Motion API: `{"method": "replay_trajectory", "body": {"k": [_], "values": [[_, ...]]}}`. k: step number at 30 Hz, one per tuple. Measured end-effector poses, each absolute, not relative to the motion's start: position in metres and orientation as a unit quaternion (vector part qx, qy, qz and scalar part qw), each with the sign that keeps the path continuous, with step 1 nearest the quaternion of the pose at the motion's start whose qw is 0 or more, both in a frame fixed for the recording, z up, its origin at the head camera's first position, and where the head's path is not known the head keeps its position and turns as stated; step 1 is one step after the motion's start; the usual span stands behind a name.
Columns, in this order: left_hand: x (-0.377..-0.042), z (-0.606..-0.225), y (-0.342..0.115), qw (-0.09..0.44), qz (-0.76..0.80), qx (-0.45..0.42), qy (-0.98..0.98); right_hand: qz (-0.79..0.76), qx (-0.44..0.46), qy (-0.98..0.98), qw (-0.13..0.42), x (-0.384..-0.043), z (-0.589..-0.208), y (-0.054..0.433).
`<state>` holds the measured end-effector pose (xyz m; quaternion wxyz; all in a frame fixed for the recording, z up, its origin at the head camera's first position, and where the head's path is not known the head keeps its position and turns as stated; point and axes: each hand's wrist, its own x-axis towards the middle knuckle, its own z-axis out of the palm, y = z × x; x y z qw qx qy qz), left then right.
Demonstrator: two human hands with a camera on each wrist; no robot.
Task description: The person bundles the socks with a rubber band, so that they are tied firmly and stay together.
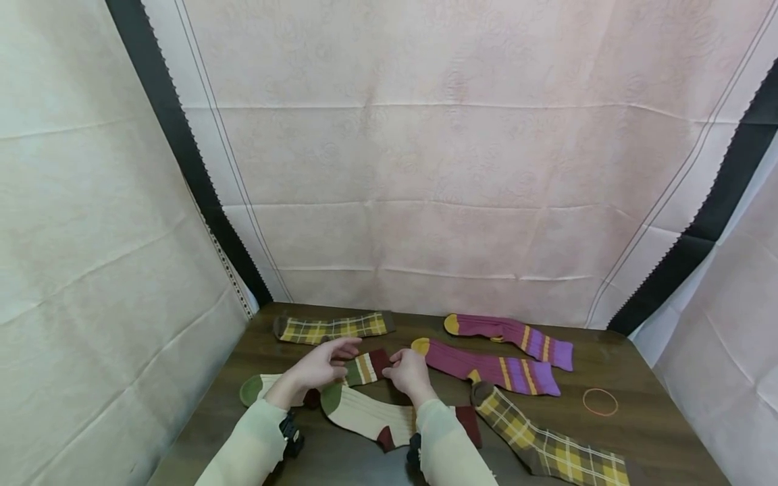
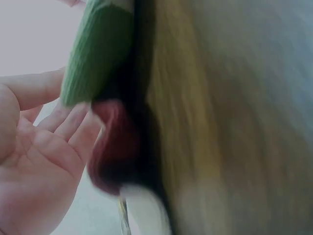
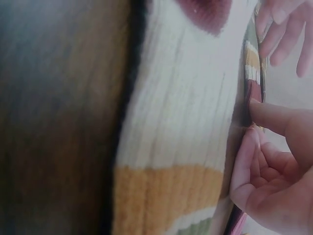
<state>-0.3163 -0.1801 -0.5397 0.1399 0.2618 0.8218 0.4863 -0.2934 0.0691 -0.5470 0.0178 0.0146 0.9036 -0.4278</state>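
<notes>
My left hand (image 1: 321, 366) is over the far cream sock with a green heel and striped cuff (image 1: 362, 368); its fingers are loosely spread, holding nothing. In the left wrist view, its palm (image 2: 44, 161) is beside a green toe (image 2: 100, 54) and a maroon heel (image 2: 117, 144). At the sock's maroon cuff end, my right hand (image 1: 410, 372) pinches the edge between thumb and finger (image 3: 252, 147). Under my forearms lies another cream sock (image 1: 365, 412) with a green toe, maroon heel and maroon cuff. The far sock's middle is partly hidden by my left hand.
Two purple socks (image 1: 486, 364) with yellow toes lie to the right. One yellow plaid sock (image 1: 337, 329) is at the back left, another plaid sock (image 1: 553, 445) at the front right. A rubber band (image 1: 600, 401) rests on the dark wooden table (image 1: 656, 432). Pale cloth surrounds it.
</notes>
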Motion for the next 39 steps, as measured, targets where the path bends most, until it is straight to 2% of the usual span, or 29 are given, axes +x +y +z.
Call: {"method": "replay_trajectory", "body": {"k": [8, 30, 33, 39], "values": [[-0.304, -0.537, -0.216, 0.11, 0.497, 0.242, 0.826, -0.425, 0.009, 0.905, 0.024, -0.291, -0.546, 0.068], [-0.271, -0.534, -0.313, -0.03, 0.414, 0.15, 0.897, -0.426, 0.006, 0.904, 0.034, -0.293, -0.546, 0.07], [-0.269, -0.535, -0.319, -0.029, 0.403, 0.142, 0.904, -0.434, 0.007, 0.9, 0.036, -0.294, -0.546, 0.071], [-0.271, -0.541, -0.326, 0.018, 0.39, 0.119, 0.913, -0.449, 0.011, 0.892, 0.041, -0.296, -0.549, 0.073]]}}
